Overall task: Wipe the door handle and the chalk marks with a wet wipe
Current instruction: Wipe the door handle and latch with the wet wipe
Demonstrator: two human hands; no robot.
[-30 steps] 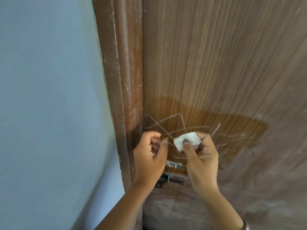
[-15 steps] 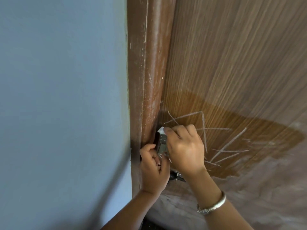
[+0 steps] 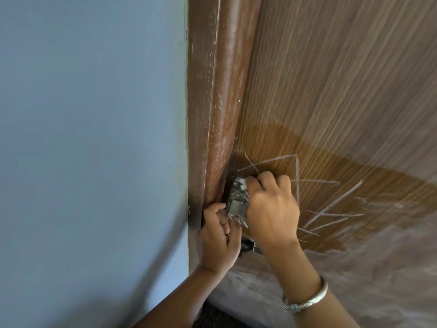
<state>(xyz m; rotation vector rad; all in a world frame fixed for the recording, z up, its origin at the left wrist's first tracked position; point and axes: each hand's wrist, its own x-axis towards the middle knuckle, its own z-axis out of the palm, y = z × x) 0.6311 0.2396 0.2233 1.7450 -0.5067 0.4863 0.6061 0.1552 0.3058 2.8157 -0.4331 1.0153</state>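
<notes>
The small white wet wipe (image 3: pixel 241 186) is pinched in the right hand (image 3: pixel 272 209), rubbing the silver metal latch plate (image 3: pixel 236 202). The left hand (image 3: pixel 218 237) is curled, empty. Sharp plate edges could rip the wipe.

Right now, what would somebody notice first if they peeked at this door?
Probably the white chalk marks scratched across the darker patch of the wooden door. Next, the right hand pressing a white wet wipe against the metal lock plate by the door frame, with the left hand just below.
</notes>
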